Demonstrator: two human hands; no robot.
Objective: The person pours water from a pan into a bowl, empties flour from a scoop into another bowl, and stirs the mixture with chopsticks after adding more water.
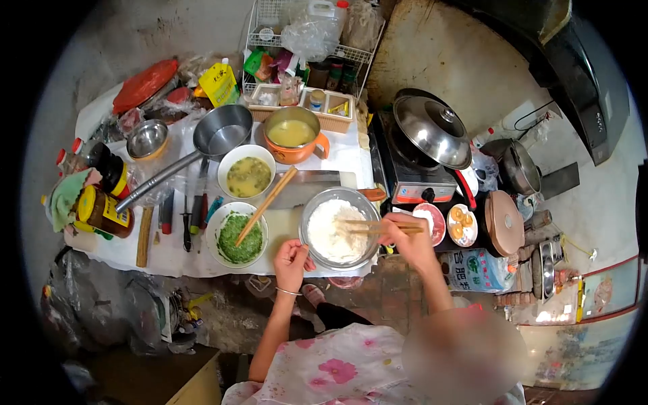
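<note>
A clear bowl [305, 236] of white flour [331, 233] stands at the table's front edge. My right hand [409, 237] is closed round a pair of wooden chopsticks [368, 226], their tips in the flour. My left hand [292, 262] is at the bowl's near left rim, with its fingers closed on the edge. To the left is a white bowl of chopped greens [237, 248], with another pair of chopsticks [273, 196] laid across it. Behind that stands a bowl of yellowish liquid with dark bits [248, 177]. A cleaver [304, 187] lies partly hidden behind the flour bowl.
An orange pot [291, 135] and a long-handled steel pan [223, 131] stand at the back. Jars [104, 212] and knives [187, 226] are at left. On the right, a lidded wok [432, 128] sits on a stove, near small dishes [462, 225].
</note>
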